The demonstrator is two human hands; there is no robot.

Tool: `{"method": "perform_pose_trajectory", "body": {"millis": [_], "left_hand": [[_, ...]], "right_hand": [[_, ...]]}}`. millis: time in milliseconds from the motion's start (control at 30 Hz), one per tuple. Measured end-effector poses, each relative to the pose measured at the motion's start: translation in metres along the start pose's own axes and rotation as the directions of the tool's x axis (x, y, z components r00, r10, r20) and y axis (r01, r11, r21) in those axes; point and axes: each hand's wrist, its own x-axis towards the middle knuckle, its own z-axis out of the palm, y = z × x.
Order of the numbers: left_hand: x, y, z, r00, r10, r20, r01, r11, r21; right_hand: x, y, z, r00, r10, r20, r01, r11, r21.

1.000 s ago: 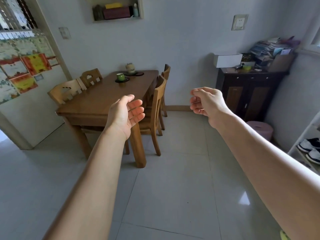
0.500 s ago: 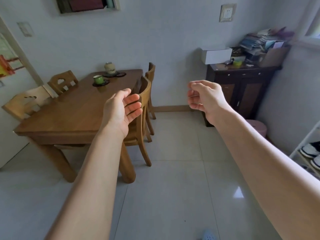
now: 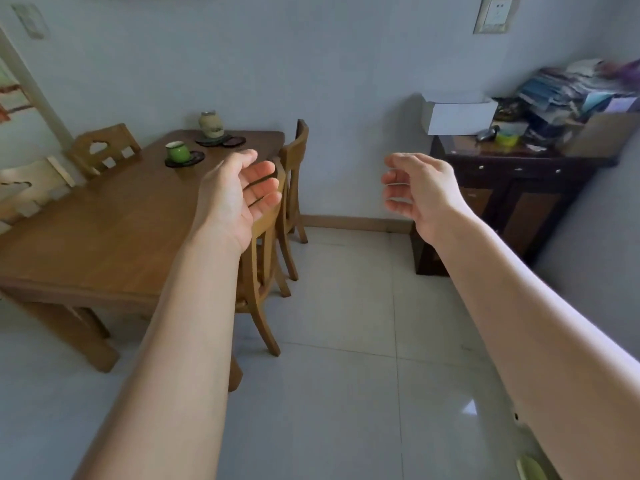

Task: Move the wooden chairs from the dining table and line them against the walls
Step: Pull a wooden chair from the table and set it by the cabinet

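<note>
your left hand (image 3: 239,192) and right hand (image 3: 419,188) are both stretched out in front of you with palms turned toward each other. each is relaxed, fingers loosely curved, holding nothing. the gap between them is bare air over the tiled floor (image 3: 346,341).

the nearest wooden chair (image 3: 259,237) stands tucked against the right side of the dining table (image 3: 104,230), directly behind your left hand. the hand covers the top of its backrest, so you cannot tell from here whether the fingers touch the wood; they are not wrapped round it. its seat and legs show below your left forearm. your right hand hangs well apart from this chair, off to its right.

a second chair (image 3: 294,161) stands just beyond the first on the same side, close to the back wall, its backrest poking up past your left fingertips. two more chairs (both with cut-out backs) sit on the table's far left side: one (image 3: 102,148) near the wall and one (image 3: 27,188) at the left edge of view. all four are at the table.

on the tabletop, a green cup (image 3: 177,151) rests on a dark coaster, and a pale jar (image 3: 211,123) stands behind it. against the right wall is a dark cabinet (image 3: 519,188) bearing a white box (image 3: 457,116) and a pile of papers (image 3: 568,88).
</note>
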Motion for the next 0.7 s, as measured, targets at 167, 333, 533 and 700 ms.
{"method": "perform_pose_trajectory", "body": {"millis": [167, 333, 533, 700], "left_hand": [[0.054, -0.019, 0.021, 0.998, -0.005, -0.058, 0.007, 1.0, 0.026], [0.117, -0.038, 0.035, 0.997, -0.016, -0.081, 0.02, 0.999, 0.05], [0.221, -0.053, 0.052, 0.998, -0.021, -0.063, 0.024, 0.999, 0.042], [0.317, -0.056, 0.065, 0.996, -0.064, -0.068, 0.067, 0.997, 0.042]], "right_hand": [[0.069, 0.007, 0.001, 0.999, 0.015, 0.043, -0.015, 1.0, 0.0], [0.136, 0.02, 0.013, 0.997, 0.023, 0.077, -0.022, 1.0, -0.012], [0.246, 0.036, 0.05, 0.993, 0.021, 0.119, -0.02, 1.0, -0.011], [0.339, 0.043, 0.093, 0.989, 0.065, 0.131, -0.061, 0.998, -0.034]]}}
